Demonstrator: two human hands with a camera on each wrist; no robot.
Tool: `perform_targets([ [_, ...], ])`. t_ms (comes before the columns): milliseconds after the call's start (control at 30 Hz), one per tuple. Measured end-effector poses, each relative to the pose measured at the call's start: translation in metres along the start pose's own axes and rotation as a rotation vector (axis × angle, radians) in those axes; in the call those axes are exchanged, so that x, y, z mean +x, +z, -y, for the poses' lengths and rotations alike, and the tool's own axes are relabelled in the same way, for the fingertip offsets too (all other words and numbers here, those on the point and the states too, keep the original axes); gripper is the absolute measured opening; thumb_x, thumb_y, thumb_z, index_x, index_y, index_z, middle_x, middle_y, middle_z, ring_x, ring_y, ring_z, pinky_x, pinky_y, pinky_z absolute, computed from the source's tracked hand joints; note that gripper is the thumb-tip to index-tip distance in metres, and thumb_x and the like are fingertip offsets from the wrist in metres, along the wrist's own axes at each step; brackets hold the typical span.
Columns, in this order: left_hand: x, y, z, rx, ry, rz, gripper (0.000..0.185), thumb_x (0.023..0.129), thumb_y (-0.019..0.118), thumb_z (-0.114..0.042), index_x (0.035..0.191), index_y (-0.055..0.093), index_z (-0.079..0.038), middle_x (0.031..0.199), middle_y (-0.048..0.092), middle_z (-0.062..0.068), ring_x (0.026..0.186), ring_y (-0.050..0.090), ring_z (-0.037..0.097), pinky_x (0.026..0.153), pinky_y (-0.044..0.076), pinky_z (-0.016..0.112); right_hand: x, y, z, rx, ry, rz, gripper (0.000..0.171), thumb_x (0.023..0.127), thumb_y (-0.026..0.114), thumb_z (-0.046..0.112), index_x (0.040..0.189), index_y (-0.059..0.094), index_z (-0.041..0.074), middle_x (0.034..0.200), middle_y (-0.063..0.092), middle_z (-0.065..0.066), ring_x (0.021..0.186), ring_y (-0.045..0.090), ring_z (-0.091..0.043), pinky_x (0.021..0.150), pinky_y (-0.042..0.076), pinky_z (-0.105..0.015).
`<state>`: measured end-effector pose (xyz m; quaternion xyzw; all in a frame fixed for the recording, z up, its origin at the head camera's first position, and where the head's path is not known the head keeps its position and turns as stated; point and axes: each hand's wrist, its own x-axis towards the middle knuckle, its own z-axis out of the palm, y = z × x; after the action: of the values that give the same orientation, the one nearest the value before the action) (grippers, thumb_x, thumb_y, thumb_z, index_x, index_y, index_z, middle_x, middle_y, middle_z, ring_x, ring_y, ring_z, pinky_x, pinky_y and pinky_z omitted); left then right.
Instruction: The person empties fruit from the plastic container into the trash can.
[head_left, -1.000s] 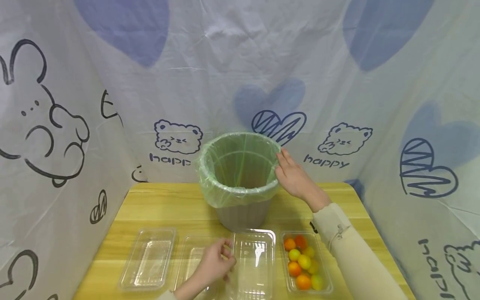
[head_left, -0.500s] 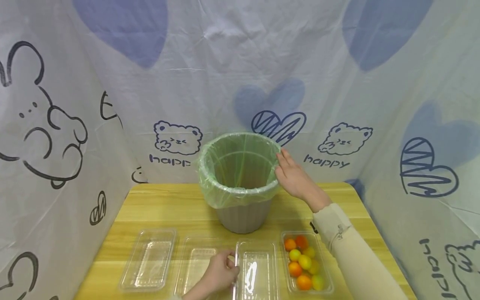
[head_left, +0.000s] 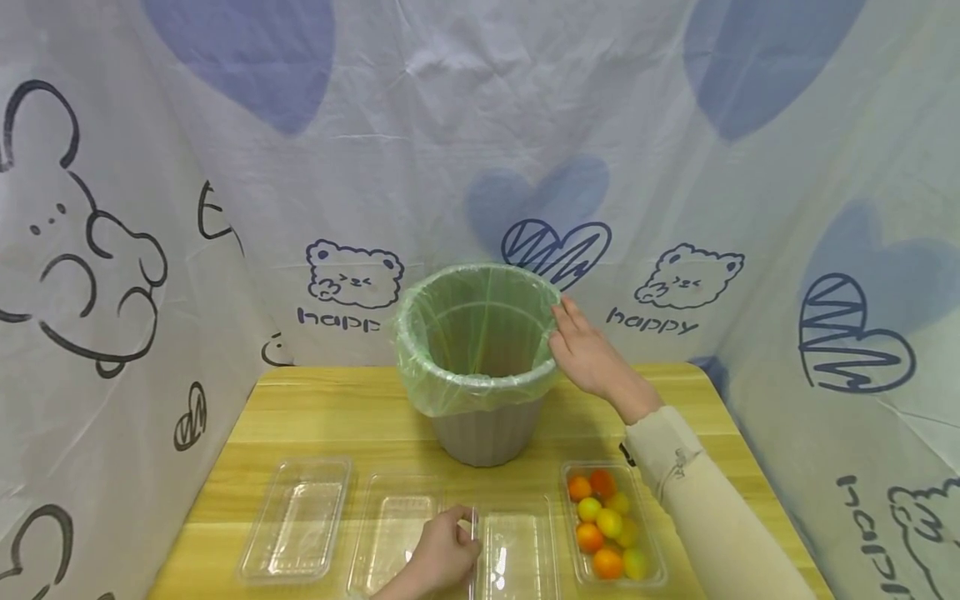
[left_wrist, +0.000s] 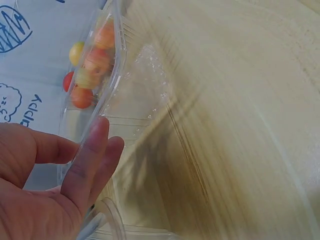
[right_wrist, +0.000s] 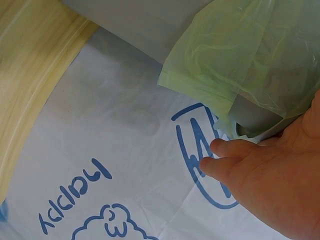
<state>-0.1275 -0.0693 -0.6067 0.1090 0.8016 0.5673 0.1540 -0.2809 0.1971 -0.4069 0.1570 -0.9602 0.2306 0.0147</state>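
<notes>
My left hand [head_left: 442, 550] pinches the left edge of a clear plastic container [head_left: 517, 546] low in the head view. In the left wrist view, the thumb and fingers [left_wrist: 92, 150] lie on either side of that container's thin edge. My right hand [head_left: 592, 354] rests against the right rim of a grey trash bin [head_left: 487, 433] lined with a green bag [head_left: 450, 396]. Its fingers look straight there; the right wrist view shows fingertips [right_wrist: 212, 162] beside the liner, while part of the rim is hidden behind the hand.
Two more clear containers stand left of the held one: a far-left container [head_left: 296, 521] and a nearer container [head_left: 397, 517]. At the right, another container [head_left: 652, 550] holds several small orange and yellow fruits [head_left: 609, 523]. Printed cloth walls [head_left: 480, 167] surround the wooden table [head_left: 322, 408].
My left hand has brought the clear container down and slightly toward me, beside the fruit container. The right hand stays at the bin's rim.
</notes>
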Motion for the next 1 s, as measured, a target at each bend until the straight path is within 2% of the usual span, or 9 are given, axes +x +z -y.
perform_targets([
  [200,0.0,-0.002,0.001,0.045,-0.016,-0.013,0.046,0.093,0.067,0.0,0.132,0.055,0.02,0.07,0.071,0.009,0.048,0.063,0.01,0.054,0.059,0.022,0.001,0.001,0.002,0.006,-0.001,-0.001,0.065,0.112,0.02,0.033,0.167,0.014,-0.002,0.178,-0.003,-0.016,0.164,0.01,-0.041,0.133,0.014,-0.064],
  [267,-0.001,-0.005,-0.001,0.076,-0.022,-0.002,0.049,0.094,0.067,-0.003,0.134,0.053,0.021,0.069,0.072,0.008,0.05,0.064,0.011,0.061,0.063,0.026,0.001,0.001,0.002,0.008,-0.001,-0.001,0.065,0.112,0.02,0.032,0.167,0.015,-0.002,0.178,-0.003,-0.016,0.164,0.009,-0.04,0.133,0.015,-0.063],
  [333,-0.002,-0.01,-0.004,0.093,-0.019,0.018,0.052,0.095,0.066,-0.005,0.135,0.051,0.024,0.067,0.072,0.009,0.051,0.064,0.012,0.062,0.065,0.03,0.001,0.001,0.002,0.012,0.0,0.001,0.065,0.112,0.02,0.032,0.167,0.014,-0.002,0.178,-0.003,-0.016,0.164,0.008,-0.039,0.134,0.014,-0.062],
  [467,-0.002,-0.025,-0.013,0.097,0.001,0.047,0.05,0.098,0.065,-0.007,0.134,0.052,0.024,0.07,0.073,0.013,0.054,0.068,0.019,0.059,0.066,0.03,0.002,0.001,0.002,0.018,0.004,0.005,0.066,0.112,0.018,0.033,0.167,0.013,-0.001,0.178,-0.005,-0.015,0.165,0.006,-0.039,0.134,0.013,-0.062],
  [500,-0.001,-0.03,-0.015,0.094,0.011,0.044,0.048,0.098,0.065,-0.007,0.132,0.054,0.024,0.072,0.072,0.013,0.054,0.069,0.02,0.055,0.064,0.029,0.002,0.001,0.002,0.017,0.005,0.007,0.066,0.112,0.018,0.034,0.167,0.012,-0.001,0.178,-0.005,-0.015,0.165,0.006,-0.039,0.134,0.013,-0.062],
  [667,0.004,-0.057,-0.035,0.092,0.035,0.008,0.034,0.1,0.064,-0.01,0.124,0.064,0.015,0.078,0.072,0.008,0.057,0.07,0.02,0.053,0.065,0.032,0.001,0.001,0.0,0.014,0.004,0.012,0.068,0.111,0.015,0.037,0.167,0.011,-0.001,0.178,-0.006,-0.015,0.165,0.004,-0.039,0.134,0.013,-0.061],
  [833,0.012,-0.09,-0.057,0.167,0.081,-0.094,0.029,0.099,0.064,-0.009,0.121,0.069,0.009,0.083,0.074,0.007,0.068,0.07,0.014,0.055,0.061,0.026,0.0,0.0,0.0,0.012,0.004,0.01,0.068,0.111,0.014,0.038,0.167,0.012,-0.001,0.178,-0.006,-0.015,0.164,0.006,-0.041,0.134,0.012,-0.061],
  [1000,0.024,-0.124,-0.085,0.255,0.064,-0.285,0.029,0.098,0.065,-0.01,0.123,0.072,0.003,0.088,0.078,0.01,0.075,0.072,0.019,0.055,0.054,0.024,0.001,0.0,0.0,0.01,-0.002,0.003,0.068,0.111,0.015,0.038,0.167,0.013,-0.002,0.178,-0.005,-0.016,0.164,0.006,-0.041,0.134,0.013,-0.06],
])
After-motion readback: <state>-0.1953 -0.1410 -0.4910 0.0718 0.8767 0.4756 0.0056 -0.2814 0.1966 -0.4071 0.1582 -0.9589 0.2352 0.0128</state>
